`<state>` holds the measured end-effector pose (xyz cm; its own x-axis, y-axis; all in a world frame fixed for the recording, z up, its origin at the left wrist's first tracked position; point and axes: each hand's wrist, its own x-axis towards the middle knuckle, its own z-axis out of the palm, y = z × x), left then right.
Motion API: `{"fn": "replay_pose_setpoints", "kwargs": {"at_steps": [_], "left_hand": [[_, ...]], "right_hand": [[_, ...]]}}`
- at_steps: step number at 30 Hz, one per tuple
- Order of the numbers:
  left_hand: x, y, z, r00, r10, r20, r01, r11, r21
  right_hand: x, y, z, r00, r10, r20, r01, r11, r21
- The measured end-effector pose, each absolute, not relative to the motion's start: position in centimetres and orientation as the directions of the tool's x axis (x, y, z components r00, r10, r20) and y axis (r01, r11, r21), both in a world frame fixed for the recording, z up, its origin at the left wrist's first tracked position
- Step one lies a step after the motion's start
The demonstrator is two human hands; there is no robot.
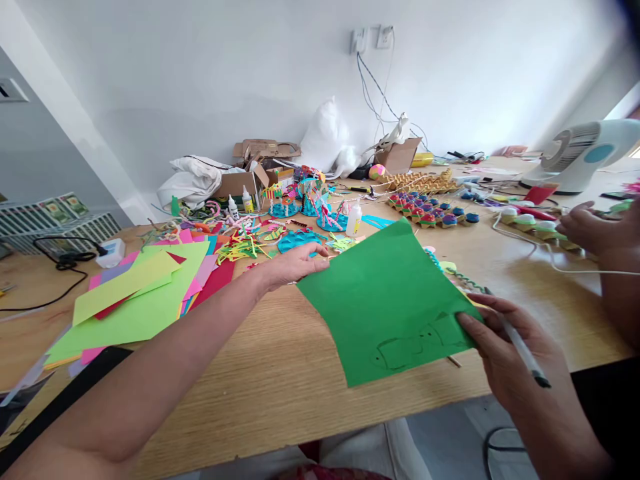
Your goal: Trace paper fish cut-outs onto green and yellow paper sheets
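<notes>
A sheet of green paper (pixel 380 293) is held tilted above the table, with small fish-like outlines drawn in dark ink near its lower edge. My left hand (pixel 299 264) pinches its upper left corner between thumb and fingers. At the lower right corner my right hand (pixel 510 340) grips the paper, thumb on top and fingers behind. A pen (pixel 523 347) with a clear barrel and dark end also rests in my right hand, between the fingers. Part of the table behind the sheet is hidden.
Coloured paper sheets (pixel 145 293) are stacked at left. Behind lie paper strips (pixel 243 247), a glue bottle (pixel 354 220), blue paper crafts (pixel 285 208) and painted egg cartons (pixel 435 210). A white fan (pixel 580 153) stands at right, near another person's hand (pixel 583 227). A cable (pixel 555 263) crosses there.
</notes>
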<state>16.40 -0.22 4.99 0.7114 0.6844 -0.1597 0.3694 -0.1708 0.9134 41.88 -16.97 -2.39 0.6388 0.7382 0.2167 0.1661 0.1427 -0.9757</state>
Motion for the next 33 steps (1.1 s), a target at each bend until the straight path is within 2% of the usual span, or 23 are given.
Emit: {"fn": "replay_pose_setpoints", "kwargs": {"at_steps": [4, 8, 11, 17, 21, 26, 33], "left_hand": [[18.2, 0.2, 2.8, 0.748, 0.636, -0.193, 0.302, -0.066, 0.951], [21.2, 0.7, 1.0, 0.735, 0.654, -0.179, 0.288, -0.062, 0.956], [23.8, 1.2, 0.1, 0.704, 0.694, -0.151, 0.285, -0.082, 0.955], [26.8, 2.0, -1.8, 0.647, 0.75, -0.137, 0.305, -0.089, 0.948], [27.6, 2.2, -3.1, 0.622, 0.768, -0.151, 0.337, -0.088, 0.937], [27.8, 2.2, -4.2, 0.624, 0.762, -0.173, 0.395, -0.117, 0.911], [26.7, 2.2, -3.9, 0.61, 0.781, -0.135, 0.553, -0.297, 0.779]], "right_hand": [[43.9, -16.8, -1.4, 0.686, 0.712, 0.152, 0.124, 0.092, -0.988], [46.5, -16.4, -2.0, 0.701, 0.702, 0.127, 0.211, -0.034, -0.977], [48.8, -16.0, -2.4, 0.712, 0.672, 0.206, 0.428, -0.182, -0.885], [51.4, -14.8, -1.7, 0.685, 0.672, 0.279, 0.661, -0.413, -0.627], [52.0, -13.9, -1.5, 0.665, 0.687, 0.291, 0.708, -0.458, -0.537], [52.8, -13.0, -2.2, 0.588, 0.745, 0.315, 0.788, -0.439, -0.431], [53.0, -12.3, -3.5, 0.573, 0.765, 0.294, 0.812, -0.483, -0.327]]}}
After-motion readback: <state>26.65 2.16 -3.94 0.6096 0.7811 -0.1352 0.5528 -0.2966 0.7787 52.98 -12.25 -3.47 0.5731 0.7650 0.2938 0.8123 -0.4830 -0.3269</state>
